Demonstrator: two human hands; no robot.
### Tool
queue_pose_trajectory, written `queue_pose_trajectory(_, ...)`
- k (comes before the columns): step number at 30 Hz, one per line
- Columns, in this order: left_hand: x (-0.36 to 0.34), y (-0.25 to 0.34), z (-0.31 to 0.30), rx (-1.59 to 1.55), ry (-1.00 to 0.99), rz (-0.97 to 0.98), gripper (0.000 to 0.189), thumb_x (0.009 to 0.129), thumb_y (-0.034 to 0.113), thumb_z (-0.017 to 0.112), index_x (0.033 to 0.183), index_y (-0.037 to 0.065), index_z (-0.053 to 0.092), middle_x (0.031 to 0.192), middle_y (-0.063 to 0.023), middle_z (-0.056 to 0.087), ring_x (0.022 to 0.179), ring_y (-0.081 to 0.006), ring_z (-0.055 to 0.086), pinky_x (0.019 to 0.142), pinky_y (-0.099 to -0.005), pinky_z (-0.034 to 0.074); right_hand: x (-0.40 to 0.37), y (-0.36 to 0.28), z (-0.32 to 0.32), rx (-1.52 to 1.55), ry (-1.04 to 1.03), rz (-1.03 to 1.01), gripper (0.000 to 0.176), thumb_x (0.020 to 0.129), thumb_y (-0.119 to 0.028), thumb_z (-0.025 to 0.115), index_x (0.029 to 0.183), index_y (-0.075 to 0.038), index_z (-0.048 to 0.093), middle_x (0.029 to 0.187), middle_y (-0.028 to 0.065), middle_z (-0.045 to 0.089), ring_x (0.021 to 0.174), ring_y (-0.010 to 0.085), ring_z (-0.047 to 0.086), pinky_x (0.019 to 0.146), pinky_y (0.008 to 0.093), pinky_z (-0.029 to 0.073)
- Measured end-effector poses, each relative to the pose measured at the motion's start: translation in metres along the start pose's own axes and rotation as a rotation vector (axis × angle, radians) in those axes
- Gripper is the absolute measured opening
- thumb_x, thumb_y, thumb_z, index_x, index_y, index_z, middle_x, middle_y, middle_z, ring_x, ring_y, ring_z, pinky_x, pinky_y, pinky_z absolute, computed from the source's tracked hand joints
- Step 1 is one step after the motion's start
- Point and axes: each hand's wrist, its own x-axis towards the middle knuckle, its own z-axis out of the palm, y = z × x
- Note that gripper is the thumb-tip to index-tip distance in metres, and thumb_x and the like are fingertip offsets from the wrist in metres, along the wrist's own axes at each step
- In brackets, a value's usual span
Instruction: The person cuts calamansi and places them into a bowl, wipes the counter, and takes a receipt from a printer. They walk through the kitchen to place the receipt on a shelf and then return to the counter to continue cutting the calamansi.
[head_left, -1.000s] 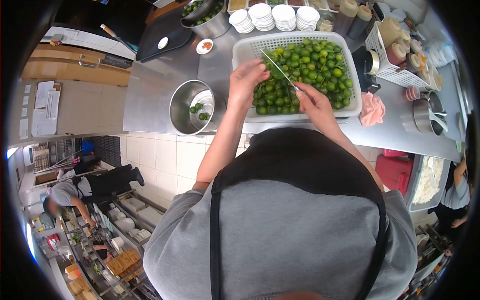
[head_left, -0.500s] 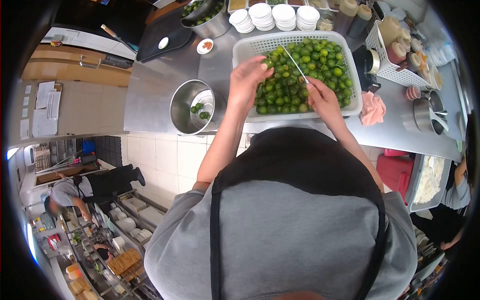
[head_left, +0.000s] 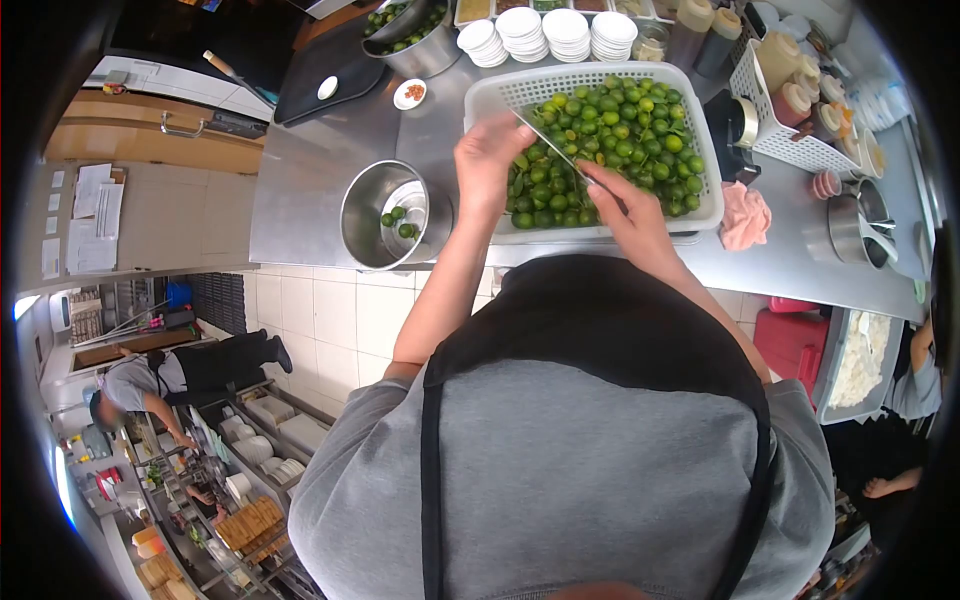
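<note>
Right hand: my right hand [head_left: 622,205] is closed round the handle of a thin knife [head_left: 552,148], the blade slanting up and left across the near corner of the basket so its tip meets the other hand.
Left hand: my left hand [head_left: 487,160] is curled over the basket's near-left corner, fingertips bunched at the blade tip. I judge this steadies something small for the cut, but I cannot tell whether a lime sits in the pinch; the fingers hide it.
Limes: the limes [head_left: 625,130] are heaped in the white basket [head_left: 585,72], directly under both hands, so picking is a short reach.
Steel bowl: the steel bowl [head_left: 365,215] stands just left of the basket on the tabletop [head_left: 310,180], a few limes inside, close to the left hand.
Pink cloth: the pink cloth [head_left: 745,220] lies right of the basket.
</note>
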Motion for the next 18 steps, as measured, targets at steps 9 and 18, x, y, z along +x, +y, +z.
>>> queue_pose_trajectory(9,-0.005,-0.004,-0.010,-0.401,-0.066,-0.225,0.018,0.080,0.005,0.063,0.096,-0.002,0.059,0.092,-0.0099,0.063,0.083,-0.0154,0.061,0.077,-0.0281,0.049,0.009,0.009,0.004,-0.005,0.023,-0.037,0.031,0.089,-0.022,0.052,0.116,-0.007,0.055,0.099,0.0121,0.064,0.077,0.0161,0.059,0.071,0.0262,0.045)
queue_pose_trajectory(18,0.009,0.034,-0.154,0.686,0.287,-0.048,0.027,0.073,0.012,0.069,0.096,-0.002,0.062,0.089,-0.0134,0.064,0.085,-0.0216,0.062,0.078,-0.0296,0.048,0.006,0.033,-0.011,-0.009,-0.005,0.044,0.031,0.089,-0.022,0.054,0.116,-0.008,0.057,0.090,0.0069,0.064,0.070,0.0114,0.053,0.067,0.0242,0.044)
